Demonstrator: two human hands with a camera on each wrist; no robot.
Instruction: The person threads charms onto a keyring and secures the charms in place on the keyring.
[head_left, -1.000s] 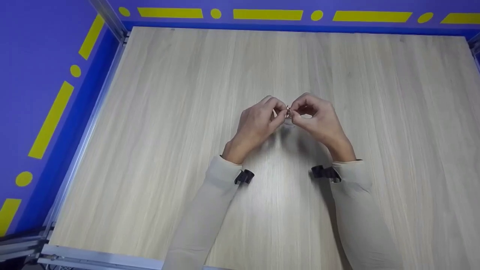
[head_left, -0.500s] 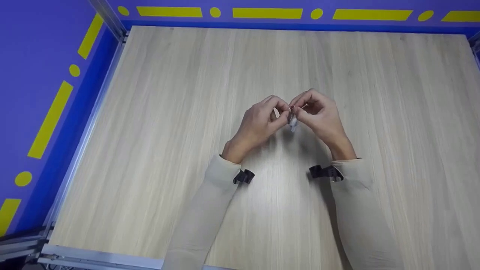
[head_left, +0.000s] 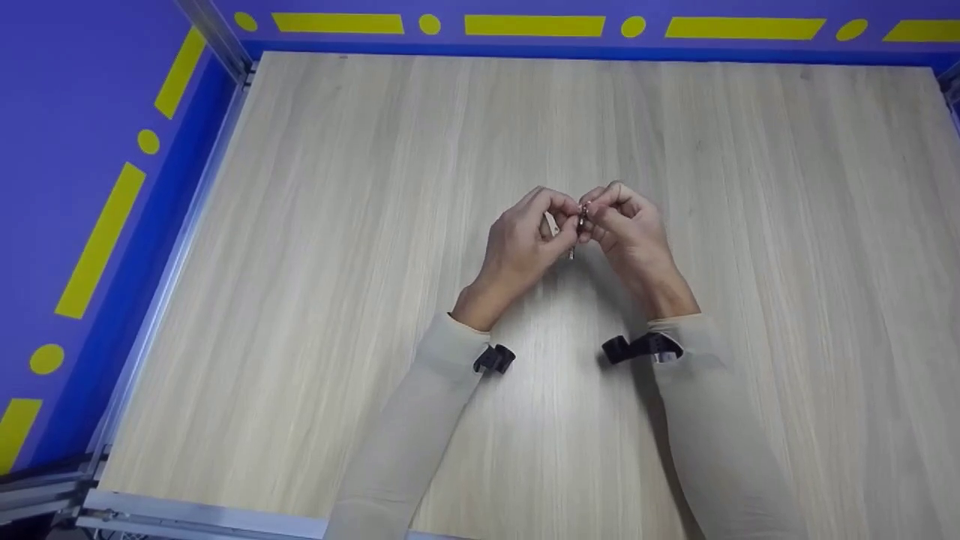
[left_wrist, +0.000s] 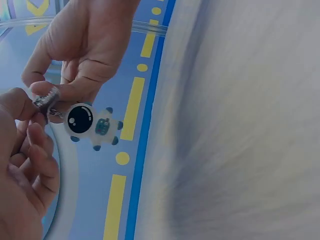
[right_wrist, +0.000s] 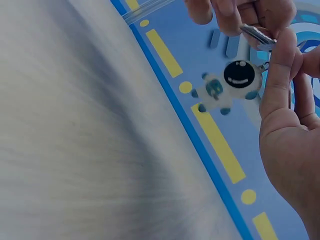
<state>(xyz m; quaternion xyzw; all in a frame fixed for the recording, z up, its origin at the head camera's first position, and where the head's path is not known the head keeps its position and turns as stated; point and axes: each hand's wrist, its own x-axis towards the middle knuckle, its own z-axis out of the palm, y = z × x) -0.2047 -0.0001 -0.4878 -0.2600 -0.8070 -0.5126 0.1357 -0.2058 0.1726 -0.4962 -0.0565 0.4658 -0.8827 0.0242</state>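
Observation:
In the head view my left hand (head_left: pixel 517 232) and right hand (head_left: pixel 630 232) meet fingertip to fingertip above the table, both pinching a small metal key ring bunch (head_left: pixel 583 217). A silver key (left_wrist: pixel 49 98) with a jagged edge lies between the fingertips in the left wrist view; the right wrist view shows the key (right_wrist: pixel 257 34) too. From a short chain by the right fingers dangles a white astronaut charm (left_wrist: pixel 92 125) with a black visor and teal hands and feet. A narrow metal piece (head_left: pixel 571 253) sticks out below the left thumb. Fingers hide most of the ring.
The wood-grain table (head_left: pixel 360 262) lies beneath both forearms. Blue panels (head_left: pixel 75 97) with yellow marks stand along its back and left sides. A metal rail (head_left: pixel 210 517) runs along the front edge. Black wrist straps (head_left: pixel 645 347) sit over the light sleeves.
My right hand has turned and shifted slightly left, closer to the left hand. The pale dangling piece seen below the fingers is now hidden in the head view, and a narrow metal piece shows there.

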